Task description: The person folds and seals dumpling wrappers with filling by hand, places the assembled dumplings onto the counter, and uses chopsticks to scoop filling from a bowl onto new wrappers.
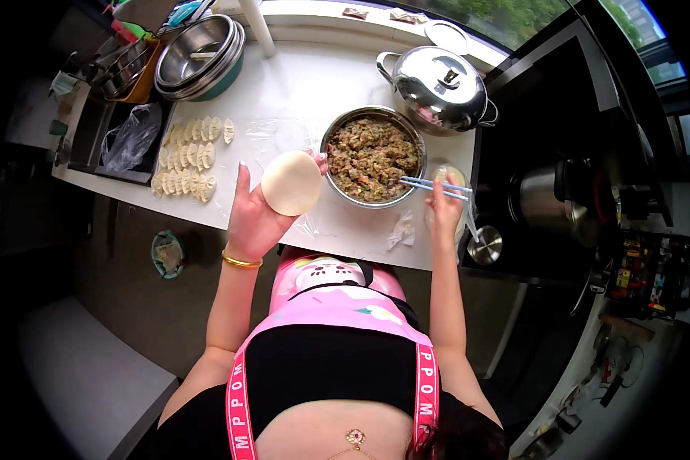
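Note:
A round dumpling wrapper (291, 183) lies across the palm and fingers of my left hand (257, 218), which faces up with the thumb apart. My right hand (441, 205) is closed around a pair of blue chopsticks (454, 189). Their tips reach into the minced filling (372, 157) inside a steel bowl (419, 136). Under and beside my right hand is a pale stack under clear plastic (461, 175), partly hidden. Folded dumplings (185, 157) stand in rows to the left on the white counter (291, 84).
A lidded steel pot (440, 86) stands behind the bowl. Nested basins (198, 57) are at the back left, near the sink with a plastic bag (133, 138). On the right are a black stove (540, 138) and a small steel dish (484, 245). A crumpled tissue (401, 231) lies near the front edge.

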`<action>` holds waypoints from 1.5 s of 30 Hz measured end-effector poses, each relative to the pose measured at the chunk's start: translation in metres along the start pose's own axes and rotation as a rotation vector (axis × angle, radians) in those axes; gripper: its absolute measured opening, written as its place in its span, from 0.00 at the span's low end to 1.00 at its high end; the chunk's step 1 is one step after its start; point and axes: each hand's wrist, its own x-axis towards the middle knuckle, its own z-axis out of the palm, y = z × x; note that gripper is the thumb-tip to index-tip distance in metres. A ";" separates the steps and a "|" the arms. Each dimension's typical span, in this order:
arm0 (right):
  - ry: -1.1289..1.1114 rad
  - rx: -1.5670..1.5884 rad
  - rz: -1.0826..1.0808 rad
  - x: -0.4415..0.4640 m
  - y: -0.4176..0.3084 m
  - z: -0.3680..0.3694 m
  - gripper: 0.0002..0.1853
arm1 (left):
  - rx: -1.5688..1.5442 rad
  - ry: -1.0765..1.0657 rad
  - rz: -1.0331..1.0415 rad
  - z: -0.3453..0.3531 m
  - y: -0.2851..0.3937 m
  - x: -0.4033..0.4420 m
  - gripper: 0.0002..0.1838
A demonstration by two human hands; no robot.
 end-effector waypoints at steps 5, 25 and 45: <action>-0.242 -0.376 -0.218 0.039 -0.019 0.005 0.14 | 0.017 0.005 0.018 0.000 0.000 -0.004 0.47; -0.133 -0.006 -0.116 0.015 0.005 0.012 0.23 | -0.008 0.021 0.006 -0.002 -0.003 -0.004 0.46; 0.034 0.353 0.110 0.005 -0.030 0.005 0.22 | -0.007 0.052 0.014 -0.015 -0.002 0.012 0.45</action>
